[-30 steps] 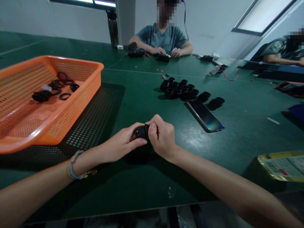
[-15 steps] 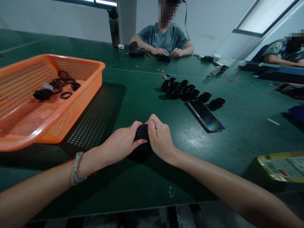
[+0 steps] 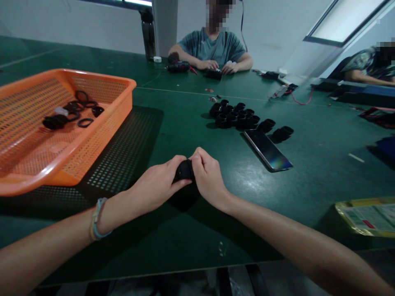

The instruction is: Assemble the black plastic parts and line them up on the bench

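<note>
Both my hands meet over the green table (image 3: 185,238) and grip one small black round part (image 3: 184,170). My left hand (image 3: 157,185) wraps its fingers around the part from the left. From the right, my right hand (image 3: 208,176) pinches it with closed fingers. Most of the part is hidden between the fingers. A cluster of several similar black parts (image 3: 234,116) lies farther back on the table. An orange mesh basket (image 3: 101,123) at the left holds black rings and parts (image 3: 72,113).
A phone (image 3: 267,144) lies flat to the right of my hands. A yellow-edged tray (image 3: 367,216) sits at the right edge. One person (image 3: 216,49) works across the table, another person (image 3: 370,65) at the far right. A dark bottle (image 3: 148,35) stands at the back.
My left fingers have closed further over the black part and both hands shifted slightly; the part is more hidden than before.
</note>
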Demonstrator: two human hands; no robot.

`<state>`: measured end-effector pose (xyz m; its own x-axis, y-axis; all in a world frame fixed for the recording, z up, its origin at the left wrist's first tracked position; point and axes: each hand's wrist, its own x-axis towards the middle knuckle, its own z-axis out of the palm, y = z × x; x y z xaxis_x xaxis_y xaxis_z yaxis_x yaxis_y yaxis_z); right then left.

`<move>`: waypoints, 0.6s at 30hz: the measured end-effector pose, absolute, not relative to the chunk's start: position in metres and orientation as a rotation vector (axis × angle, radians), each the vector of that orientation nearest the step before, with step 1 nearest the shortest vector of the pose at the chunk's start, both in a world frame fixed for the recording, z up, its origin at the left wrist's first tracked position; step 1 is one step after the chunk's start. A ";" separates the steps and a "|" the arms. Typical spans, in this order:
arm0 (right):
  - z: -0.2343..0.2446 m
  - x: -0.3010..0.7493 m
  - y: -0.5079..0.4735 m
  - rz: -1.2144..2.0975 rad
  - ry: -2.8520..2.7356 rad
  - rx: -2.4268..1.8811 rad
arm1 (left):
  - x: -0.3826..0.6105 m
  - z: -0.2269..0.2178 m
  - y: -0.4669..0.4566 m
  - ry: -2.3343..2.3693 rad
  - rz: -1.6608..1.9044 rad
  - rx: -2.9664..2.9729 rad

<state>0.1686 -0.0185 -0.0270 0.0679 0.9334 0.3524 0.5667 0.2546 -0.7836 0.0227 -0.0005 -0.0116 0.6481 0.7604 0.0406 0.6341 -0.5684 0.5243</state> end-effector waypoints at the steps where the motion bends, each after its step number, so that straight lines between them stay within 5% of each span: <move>1: -0.027 0.170 -0.018 0.473 -1.622 -1.393 | 0.022 -0.012 0.000 1.033 0.395 2.301; 10: -0.026 0.178 -0.020 0.058 -1.824 -1.127 | 0.020 -0.011 0.005 0.801 0.411 2.018; 18: -0.027 0.172 -0.023 0.208 -1.784 -1.277 | 0.020 -0.005 -0.003 1.044 0.275 2.172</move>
<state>0.1718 -0.0230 -0.0273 -0.0574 0.8226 0.5658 0.6706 0.4516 -0.5885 0.0203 -0.0025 -0.0047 0.6524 0.7507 -0.1043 0.6017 -0.4294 0.6735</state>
